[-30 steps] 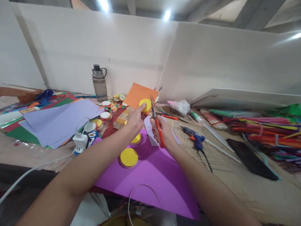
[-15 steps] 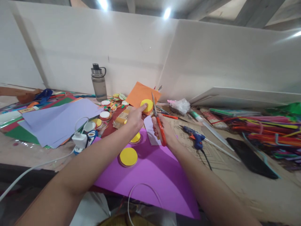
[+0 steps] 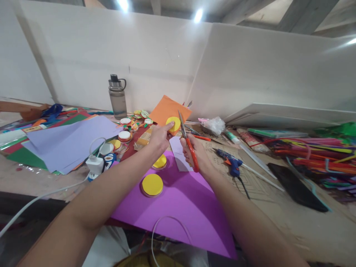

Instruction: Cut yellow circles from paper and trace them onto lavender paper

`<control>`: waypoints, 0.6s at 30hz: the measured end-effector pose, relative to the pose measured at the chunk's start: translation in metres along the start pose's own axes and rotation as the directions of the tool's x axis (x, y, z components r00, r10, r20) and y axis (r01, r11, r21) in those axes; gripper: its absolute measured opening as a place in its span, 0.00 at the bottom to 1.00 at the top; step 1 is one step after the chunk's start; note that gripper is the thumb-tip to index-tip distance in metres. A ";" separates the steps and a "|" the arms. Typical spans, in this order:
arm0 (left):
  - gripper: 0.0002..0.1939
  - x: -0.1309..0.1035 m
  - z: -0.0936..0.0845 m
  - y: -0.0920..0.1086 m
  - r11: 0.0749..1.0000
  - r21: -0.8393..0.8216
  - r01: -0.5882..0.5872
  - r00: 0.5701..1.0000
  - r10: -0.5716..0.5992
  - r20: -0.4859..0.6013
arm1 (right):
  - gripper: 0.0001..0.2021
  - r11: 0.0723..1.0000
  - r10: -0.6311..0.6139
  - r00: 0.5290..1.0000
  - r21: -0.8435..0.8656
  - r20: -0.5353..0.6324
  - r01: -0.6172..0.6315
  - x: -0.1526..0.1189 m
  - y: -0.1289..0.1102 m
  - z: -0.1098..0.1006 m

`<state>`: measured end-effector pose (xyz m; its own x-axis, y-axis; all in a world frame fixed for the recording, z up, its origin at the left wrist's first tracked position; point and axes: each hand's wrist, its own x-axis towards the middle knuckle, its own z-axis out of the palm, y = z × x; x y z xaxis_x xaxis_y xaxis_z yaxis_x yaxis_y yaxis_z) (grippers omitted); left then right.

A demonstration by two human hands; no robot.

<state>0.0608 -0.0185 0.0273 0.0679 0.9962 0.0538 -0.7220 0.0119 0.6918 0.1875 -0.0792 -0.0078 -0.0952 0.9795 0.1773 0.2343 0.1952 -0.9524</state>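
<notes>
My left hand (image 3: pixel 160 138) pinches a yellow disc (image 3: pixel 173 125) against an orange paper sheet (image 3: pixel 164 110), with the thumb on top of the disc. In my right hand (image 3: pixel 194 152) is a pair of scissors (image 3: pixel 191 150) with red handles, its blades pointing up at the right edge of the orange sheet. Whether the blades bite into the paper I cannot tell. Below, another yellow disc (image 3: pixel 152 184) lies on a large purple sheet (image 3: pixel 178 211). One more yellow disc (image 3: pixel 160 162) is partly hidden by my left forearm. A pale lilac sheet (image 3: pixel 179 155) lies beneath my hands.
At left lie lilac papers (image 3: pixel 75 142), a white charger (image 3: pixel 95 165) and its cable; a water bottle (image 3: pixel 117 97) stands behind. To the right are a blue glue gun (image 3: pixel 233 165), a black phone-like slab (image 3: pixel 297 187) and many coloured pipe cleaners (image 3: pixel 314 148).
The view has shifted slightly. The scissors are tilted a little differently at the orange sheet's edge. Both hands keep nearly the same places and grips.
</notes>
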 end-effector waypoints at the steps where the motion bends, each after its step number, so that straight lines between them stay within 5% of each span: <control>1: 0.09 0.001 -0.001 0.000 1.000 0.008 0.003 1.000 -0.003 0.001 | 0.18 1.000 0.007 1.000 0.024 -0.015 -0.006 0.000 0.000 0.000; 18: 0.10 0.003 -0.001 0.015 0.983 0.167 0.075 0.996 -0.082 0.035 | 0.23 0.994 0.043 0.999 0.099 0.016 -0.044 -0.005 -0.015 -0.006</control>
<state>0.0497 -0.0151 0.0372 0.1504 0.9884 0.0221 -0.5901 0.0718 0.8042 0.1900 -0.0865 0.0075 -0.1003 0.9861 0.1322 0.1416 0.1457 -0.9791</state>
